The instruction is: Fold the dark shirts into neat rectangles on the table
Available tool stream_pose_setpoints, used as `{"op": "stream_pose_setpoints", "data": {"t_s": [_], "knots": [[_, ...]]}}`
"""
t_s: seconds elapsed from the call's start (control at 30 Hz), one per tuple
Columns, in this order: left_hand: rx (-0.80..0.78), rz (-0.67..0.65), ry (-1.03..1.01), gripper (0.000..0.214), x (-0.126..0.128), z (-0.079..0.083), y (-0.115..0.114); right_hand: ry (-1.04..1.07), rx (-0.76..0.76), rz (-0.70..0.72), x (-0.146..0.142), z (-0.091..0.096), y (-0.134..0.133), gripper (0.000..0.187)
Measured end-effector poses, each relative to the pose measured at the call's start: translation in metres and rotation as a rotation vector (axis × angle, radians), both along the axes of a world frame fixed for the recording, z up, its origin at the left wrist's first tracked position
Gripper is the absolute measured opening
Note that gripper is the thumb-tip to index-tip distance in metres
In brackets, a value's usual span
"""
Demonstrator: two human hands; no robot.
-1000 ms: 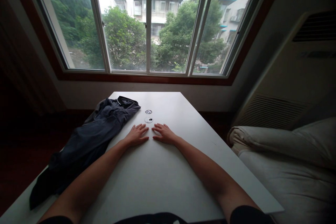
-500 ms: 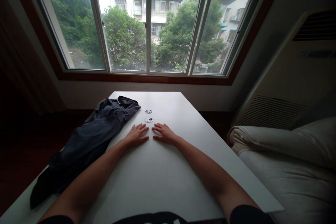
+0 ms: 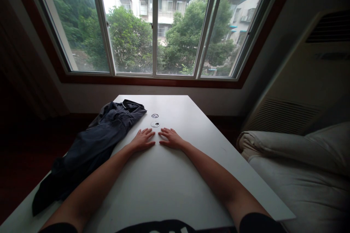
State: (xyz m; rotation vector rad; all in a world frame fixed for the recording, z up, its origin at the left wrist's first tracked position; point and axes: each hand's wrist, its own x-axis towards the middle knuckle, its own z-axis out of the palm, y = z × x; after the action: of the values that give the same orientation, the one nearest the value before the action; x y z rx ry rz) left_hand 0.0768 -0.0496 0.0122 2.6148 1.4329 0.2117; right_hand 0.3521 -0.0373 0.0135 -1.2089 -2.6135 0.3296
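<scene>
Palm down on the white table [image 3: 164, 185], my left hand [image 3: 143, 140] lies with its fingers spread. My right hand [image 3: 171, 139] rests flat beside it, fingers apart, with a narrow gap between the two. Neither holds anything. Just beyond my fingertips is a round black-and-white disc [image 3: 153, 125], and a second, similar disc [image 3: 155, 115] lies a little farther off; I cannot make out what their printing shows. A dark blue-grey collared shirt [image 3: 93, 142] lies along the table's left side, partly behind my left forearm.
A wide window [image 3: 155, 76] with a brown frame stands past the table's far edge. To the right are a pale padded sofa [image 3: 295, 174] and a cream floor-standing unit with vents [image 3: 306, 76]. A curtain [image 3: 27, 62] hangs on the left.
</scene>
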Motion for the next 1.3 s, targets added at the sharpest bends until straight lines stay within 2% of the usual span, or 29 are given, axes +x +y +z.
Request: {"op": "stream_pose_setpoints", "data": {"t_s": [1.3], "knots": [[0.0, -0.002, -0.004, 0.07, 0.0003, 0.0003, -0.0008, -0.001, -0.002, -0.002, 0.0001, 0.0011, -0.0002, 0.069]]}}
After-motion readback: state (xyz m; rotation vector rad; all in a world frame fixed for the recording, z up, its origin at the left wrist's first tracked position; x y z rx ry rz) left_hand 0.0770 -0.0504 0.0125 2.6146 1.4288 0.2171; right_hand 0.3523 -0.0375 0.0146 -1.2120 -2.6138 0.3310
